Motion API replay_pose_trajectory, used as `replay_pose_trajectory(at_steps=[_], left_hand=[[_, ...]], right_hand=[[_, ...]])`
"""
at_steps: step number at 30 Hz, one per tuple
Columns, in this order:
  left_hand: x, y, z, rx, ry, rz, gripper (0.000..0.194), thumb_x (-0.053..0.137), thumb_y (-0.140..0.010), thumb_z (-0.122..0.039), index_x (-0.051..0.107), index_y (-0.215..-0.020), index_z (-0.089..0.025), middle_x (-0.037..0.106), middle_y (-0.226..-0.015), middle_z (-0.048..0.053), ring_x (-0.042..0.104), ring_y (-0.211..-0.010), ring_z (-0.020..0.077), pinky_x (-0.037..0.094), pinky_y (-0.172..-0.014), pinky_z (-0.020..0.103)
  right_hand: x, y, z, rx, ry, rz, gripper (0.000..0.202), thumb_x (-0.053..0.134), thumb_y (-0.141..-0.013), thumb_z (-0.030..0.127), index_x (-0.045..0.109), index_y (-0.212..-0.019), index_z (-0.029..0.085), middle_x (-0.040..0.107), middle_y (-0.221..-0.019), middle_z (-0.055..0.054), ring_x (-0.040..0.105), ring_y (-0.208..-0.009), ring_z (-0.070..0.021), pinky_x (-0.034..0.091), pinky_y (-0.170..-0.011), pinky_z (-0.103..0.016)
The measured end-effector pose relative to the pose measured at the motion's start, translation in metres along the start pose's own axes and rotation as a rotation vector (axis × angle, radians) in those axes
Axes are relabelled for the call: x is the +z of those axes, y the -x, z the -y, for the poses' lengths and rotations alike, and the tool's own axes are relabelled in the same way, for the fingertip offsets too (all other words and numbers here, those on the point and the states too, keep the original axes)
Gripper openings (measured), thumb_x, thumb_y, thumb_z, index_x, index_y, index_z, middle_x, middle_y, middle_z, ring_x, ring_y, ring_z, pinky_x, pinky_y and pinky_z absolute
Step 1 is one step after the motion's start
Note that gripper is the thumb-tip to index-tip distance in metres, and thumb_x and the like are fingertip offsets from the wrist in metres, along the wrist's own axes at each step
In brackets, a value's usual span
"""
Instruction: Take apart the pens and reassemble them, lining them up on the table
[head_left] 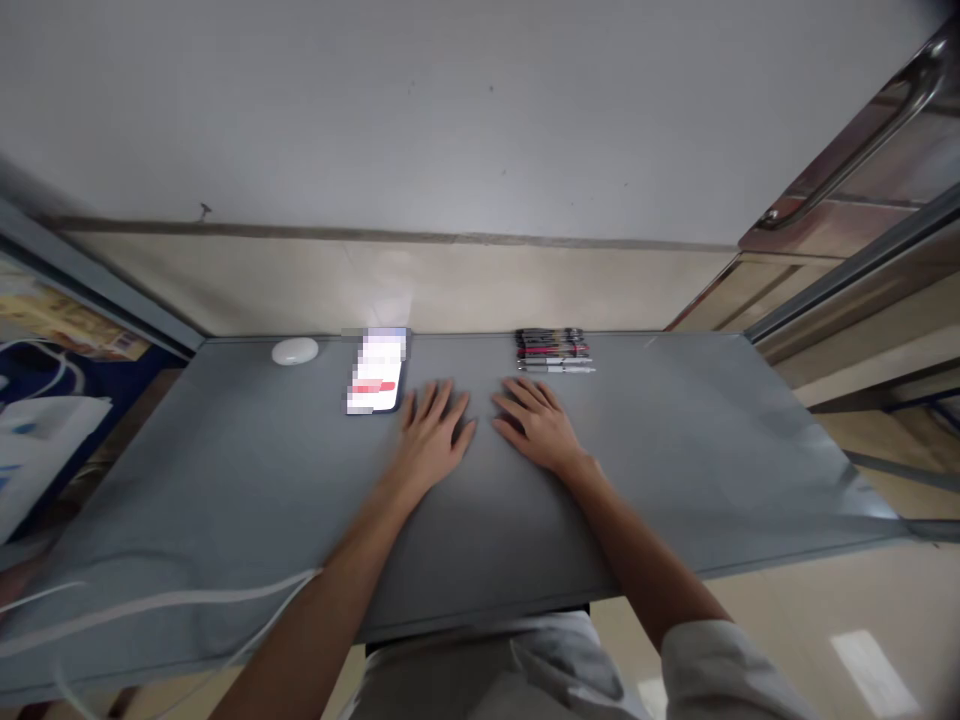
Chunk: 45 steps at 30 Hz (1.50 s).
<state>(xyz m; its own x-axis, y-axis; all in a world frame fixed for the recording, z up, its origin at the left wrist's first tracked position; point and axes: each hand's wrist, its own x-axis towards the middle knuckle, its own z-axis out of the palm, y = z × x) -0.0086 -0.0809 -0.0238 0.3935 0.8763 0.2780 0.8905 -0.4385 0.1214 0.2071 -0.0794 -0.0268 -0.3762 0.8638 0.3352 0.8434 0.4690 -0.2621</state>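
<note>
Grey covers the tabletop (487,540), and two bare hands lie on it, palms down. The left hand (429,435) is open, its fingers spread and nothing in its grasp; the right hand (541,428) matches it, also flat and holding nothing. The two are apart, thumbs turned toward each other over bare surface.

By the look of it this is a resting pose, with no handling under way. Picking up a pen from here would call for raising the right palm, reaching slightly forward and pinching one barrel away from its neighbours.

Just beyond the right fingertips is one group of pens (553,350), laid side by side near the back edge. Two pale ones lie nearest the hand and one shows red; the dark ones beyond are packed too closely to count for certain.

Just beside the left hand, on its outer side, lies one phone (379,370), screen up and lit. Farther left, near the back edge, sits one rounded white case (295,351). White cable (187,598) crosses the front left corner, in more than one strand. Behind everything stands a pale wall (450,280).
</note>
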Motion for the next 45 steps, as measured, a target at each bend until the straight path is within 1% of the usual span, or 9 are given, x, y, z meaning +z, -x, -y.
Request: replay_pose_trajectory(at_steps=[4,8,12,15,20,27,34,38,45], left_hand=[[-0.001,-0.007,-0.005,0.031,0.025,0.002,0.044,0.041,-0.095,-0.038,0.053,-0.134,-0.02,0.044,-0.147,0.01,0.036,-0.137,0.0296,0.023,-0.116,0.05],[-0.001,-0.025,-0.017,0.07,0.049,-0.013,0.043,0.04,-0.096,-0.036,0.051,-0.135,-0.022,0.046,-0.145,0.008,0.039,-0.135,0.0289,0.027,-0.114,0.05],[0.003,-0.049,-0.028,0.107,0.082,-0.029,0.043,0.041,-0.096,-0.034,0.05,-0.136,-0.021,0.047,-0.144,0.008,0.04,-0.134,0.0295,0.029,-0.114,0.049],[0.009,-0.067,-0.036,0.115,0.099,-0.034,0.041,0.042,-0.095,-0.032,0.051,-0.133,-0.019,0.049,-0.142,0.009,0.041,-0.133,0.0295,0.029,-0.113,0.048],[0.022,-0.088,-0.049,0.144,0.129,-0.052,0.039,0.044,-0.095,-0.03,0.055,-0.129,-0.014,0.052,-0.137,0.012,0.043,-0.131,0.0291,0.029,-0.113,0.047],[0.036,-0.109,-0.06,0.197,0.166,-0.053,0.044,0.052,-0.092,-0.035,0.054,-0.129,-0.01,0.052,-0.137,0.016,0.044,-0.13,0.0291,0.032,-0.112,0.045],[0.043,-0.123,-0.056,0.281,0.209,-0.061,0.033,0.05,-0.093,-0.027,0.06,-0.12,-0.011,0.056,-0.132,0.016,0.047,-0.128,0.0258,0.036,-0.111,0.041],[0.044,-0.13,-0.048,0.321,0.247,-0.06,0.029,0.047,-0.094,-0.021,0.064,-0.116,-0.012,0.06,-0.126,0.014,0.053,-0.122,0.0238,0.039,-0.108,0.039],[0.04,-0.138,-0.031,0.425,0.251,0.027,0.031,0.042,-0.096,-0.021,0.065,-0.116,-0.018,0.062,-0.128,0.008,0.052,-0.124,0.0205,0.039,-0.109,0.037]], right_hand=[[-0.005,-0.003,-0.004,0.031,-0.106,-0.028,0.037,0.045,-0.093,0.041,0.061,-0.123,0.027,0.056,-0.137,-0.005,0.047,-0.132,-0.0219,0.036,-0.112,-0.044],[-0.011,-0.01,-0.015,0.04,-0.177,-0.09,0.035,0.045,-0.094,0.037,0.062,-0.122,0.024,0.058,-0.135,-0.006,0.049,-0.13,-0.0203,0.04,-0.11,-0.041],[-0.017,-0.022,-0.04,0.04,-0.156,-0.179,0.033,0.046,-0.093,0.031,0.062,-0.12,0.024,0.06,-0.132,-0.006,0.05,-0.128,-0.0202,0.04,-0.11,-0.042],[-0.021,-0.032,-0.064,0.029,-0.09,-0.186,0.034,0.046,-0.093,0.032,0.062,-0.122,0.023,0.061,-0.131,-0.006,0.048,-0.131,-0.0217,0.041,-0.11,-0.043],[-0.024,-0.047,-0.095,0.016,0.023,-0.104,0.038,0.044,-0.094,0.035,0.06,-0.126,0.023,0.058,-0.135,-0.006,0.045,-0.134,-0.0238,0.04,-0.109,-0.046],[-0.025,-0.065,-0.117,-0.043,0.136,-0.024,0.043,0.042,-0.095,0.038,0.055,-0.132,0.02,0.055,-0.138,-0.01,0.046,-0.133,-0.0255,0.04,-0.109,-0.046],[-0.024,-0.07,-0.119,-0.056,0.199,0.037,0.044,0.036,-0.097,0.039,0.052,-0.134,0.023,0.056,-0.137,-0.009,0.052,-0.125,-0.0239,0.037,-0.108,-0.043],[-0.027,-0.072,-0.118,-0.046,0.243,0.058,0.046,0.036,-0.096,0.044,0.053,-0.133,0.024,0.056,-0.133,-0.01,0.052,-0.12,-0.0265,0.036,-0.106,-0.045],[-0.033,-0.072,-0.117,-0.025,0.25,0.096,0.05,0.037,-0.094,0.05,0.053,-0.133,0.023,0.055,-0.126,-0.015,0.052,-0.111,-0.0306,0.047,-0.091,-0.044]])
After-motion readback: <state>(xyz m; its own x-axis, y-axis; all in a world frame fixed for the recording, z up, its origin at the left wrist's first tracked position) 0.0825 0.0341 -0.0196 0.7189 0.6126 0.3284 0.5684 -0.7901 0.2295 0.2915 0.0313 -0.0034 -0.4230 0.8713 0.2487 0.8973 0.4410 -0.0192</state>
